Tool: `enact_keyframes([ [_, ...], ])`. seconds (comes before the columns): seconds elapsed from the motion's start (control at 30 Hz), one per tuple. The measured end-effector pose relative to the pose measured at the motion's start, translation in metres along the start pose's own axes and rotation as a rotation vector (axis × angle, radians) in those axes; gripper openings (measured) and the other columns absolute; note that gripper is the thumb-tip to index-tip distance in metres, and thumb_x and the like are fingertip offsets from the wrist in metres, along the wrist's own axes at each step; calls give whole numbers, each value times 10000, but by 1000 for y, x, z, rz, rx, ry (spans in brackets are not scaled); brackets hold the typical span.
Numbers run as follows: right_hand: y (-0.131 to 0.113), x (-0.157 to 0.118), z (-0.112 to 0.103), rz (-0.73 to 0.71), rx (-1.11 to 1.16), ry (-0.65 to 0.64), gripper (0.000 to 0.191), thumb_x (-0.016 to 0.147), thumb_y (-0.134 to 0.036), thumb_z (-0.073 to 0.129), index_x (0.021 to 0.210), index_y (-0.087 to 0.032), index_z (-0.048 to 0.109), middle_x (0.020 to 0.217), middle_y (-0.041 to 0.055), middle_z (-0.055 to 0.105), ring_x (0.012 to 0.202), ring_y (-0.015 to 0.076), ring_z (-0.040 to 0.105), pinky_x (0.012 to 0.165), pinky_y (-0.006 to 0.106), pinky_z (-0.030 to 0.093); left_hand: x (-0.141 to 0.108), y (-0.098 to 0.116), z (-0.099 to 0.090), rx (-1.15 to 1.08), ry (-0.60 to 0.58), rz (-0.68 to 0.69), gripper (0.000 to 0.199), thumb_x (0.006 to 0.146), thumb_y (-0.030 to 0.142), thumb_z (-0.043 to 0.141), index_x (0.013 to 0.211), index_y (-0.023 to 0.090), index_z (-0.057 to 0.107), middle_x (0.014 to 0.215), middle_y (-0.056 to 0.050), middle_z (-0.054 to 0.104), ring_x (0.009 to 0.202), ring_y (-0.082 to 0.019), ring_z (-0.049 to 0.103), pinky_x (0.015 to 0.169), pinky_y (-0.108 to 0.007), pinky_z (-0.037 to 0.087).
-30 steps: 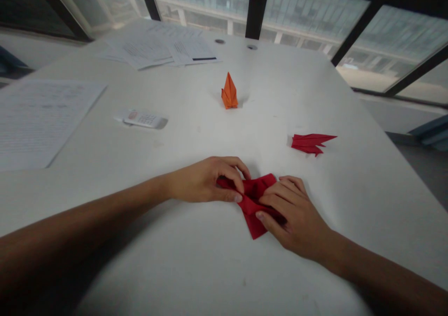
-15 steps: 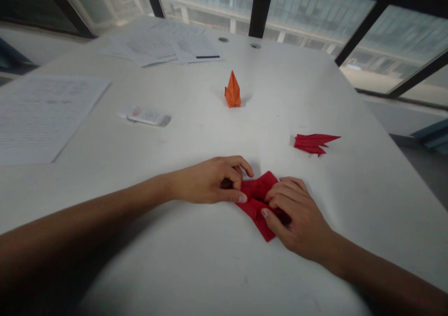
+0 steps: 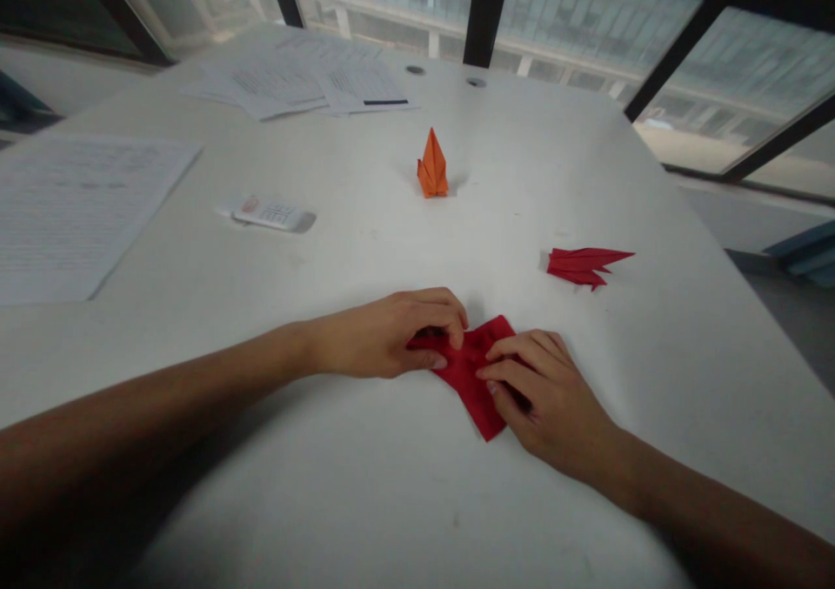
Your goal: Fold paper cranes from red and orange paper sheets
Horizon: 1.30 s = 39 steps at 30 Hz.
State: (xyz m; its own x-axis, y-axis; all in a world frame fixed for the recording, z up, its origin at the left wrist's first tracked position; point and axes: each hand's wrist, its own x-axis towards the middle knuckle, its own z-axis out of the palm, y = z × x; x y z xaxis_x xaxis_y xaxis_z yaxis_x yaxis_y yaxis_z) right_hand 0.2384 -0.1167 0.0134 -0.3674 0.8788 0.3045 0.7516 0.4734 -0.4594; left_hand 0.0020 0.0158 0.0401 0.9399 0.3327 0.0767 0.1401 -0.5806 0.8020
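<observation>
From the head camera, both hands are on the folded red paper sheet [image 3: 483,398], which lies on the white table [image 3: 365,476] between them, close to the wearer's side.

The left hand [image 3: 408,332] comes in from the left, fingers curled and only partly open, its thumb and fingertips pressing at the paper's left part; whether it pinches a layer there, one cannot tell. The right hand [image 3: 544,389] is half open and loosely bent, fingertips and thumb down on the paper's right side, a small dark gap showing under the fingers. The sheet's lower corner juts out toward the wearer, and another corner pokes up between the two hands.

Beyond them, an orange folded-paper figure [image 3: 433,167] stands with its point up, and off to the right a dark red folded-paper figure [image 3: 580,266] lies with its spikes pointing right. Over on the left there's a small white printed tube-like item [image 3: 270,213], near a large printed white paper sheet [image 3: 84,215], with overlapping printed white papers [image 3: 293,80] at the far side, close to the dark-framed windows [image 3: 483,15].
</observation>
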Motion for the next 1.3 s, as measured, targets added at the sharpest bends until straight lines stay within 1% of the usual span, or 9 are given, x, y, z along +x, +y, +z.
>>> enact_keyframes([
  [0.1, -1, -1, 1, 13, -21, 13, 155, 891, -99, 643, 961, -220, 709, 1049, 54, 712, 963, 244, 598, 874, 460, 421, -1, -1, -8, 20, -17, -44, 102, 892, 199, 678, 994, 204, 684, 1101, -53, 657, 909, -151, 629, 828, -256, 487],
  [0.27, -2, 0, 1, 34, -71, 37, 124, 873, -99, 632, 907, -210, 678, 1020, 59, 708, 932, 239, 593, 867, 455, 419, -6, -6, -21, -13, -30, -203, 199, 890, 261, 651, 1081, 206, 668, 875, -7, 635, 744, -129, 589, 666, -223, 455],
  [0.4, -1, 0, 2, 22, -102, 51, 117, 864, -97, 627, 888, -205, 662, 990, 56, 700, 904, 234, 581, 851, 447, 419, -7, -11, -23, -204, -34, -288, 344, 899, 304, 666, 1226, 227, 594, 846, 5, 637, 729, -127, 606, 638, -221, 452],
  [0.5, -1, -2, 3, 26, -121, 47, 103, 866, -111, 633, 903, -202, 663, 995, 64, 693, 904, 242, 577, 848, 452, 420, -6, -12, -20, -338, 36, -334, 340, 921, 358, 664, 1217, 234, 553, 800, 20, 645, 673, -119, 612, 594, -219, 427],
  [0.7, -3, -2, 1, 20, -143, 23, 273, 934, -196, 630, 1203, -208, 674, 1148, 107, 651, 1035, 286, 553, 911, 488, 424, -4, -6, -9, -376, 121, -383, 349, 895, 359, 706, 1181, 233, 552, 830, 3, 693, 740, -137, 673, 662, -242, 487],
  [0.8, -4, -1, 0, 18, -147, -15, 334, 954, -224, 623, 1287, -211, 649, 1216, 119, 631, 1076, 299, 540, 935, 503, 420, -4, -4, -6, -416, 135, -389, 373, 893, 354, 709, 1203, 244, 533, 834, -2, 711, 774, -154, 700, 698, -262, 524],
  [0.9, -4, -1, 0, 46, -128, -36, 314, 955, -228, 627, 1268, -211, 649, 1227, 112, 631, 1079, 297, 542, 941, 507, 413, -5, -5, -9, -337, 84, -319, 388, 839, 334, 772, 1163, 233, 584, 953, -26, 719, 846, -166, 712, 760, -281, 555],
  [1.03, -2, -2, 0, 64, -105, -26, 188, 943, -213, 638, 1128, -215, 670, 1189, 98, 648, 1074, 294, 550, 931, 498, 408, -6, -4, -17, -106, -9, -202, 136, 818, 257, 785, 910, 186, 715, 1239, -61, 650, 1015, -171, 688, 924, -278, 534],
  [1.3, -2, 0, 0, 81, -126, -36, 134, 934, -216, 644, 1066, -203, 658, 1177, 90, 664, 1069, 286, 557, 936, 481, 404, -8, 7, -33, 166, -79, -243, 77, 889, 227, 703, 862, 179, 757, 1245, -46, 642, 788, -85, 661, 819, -217, 518],
])
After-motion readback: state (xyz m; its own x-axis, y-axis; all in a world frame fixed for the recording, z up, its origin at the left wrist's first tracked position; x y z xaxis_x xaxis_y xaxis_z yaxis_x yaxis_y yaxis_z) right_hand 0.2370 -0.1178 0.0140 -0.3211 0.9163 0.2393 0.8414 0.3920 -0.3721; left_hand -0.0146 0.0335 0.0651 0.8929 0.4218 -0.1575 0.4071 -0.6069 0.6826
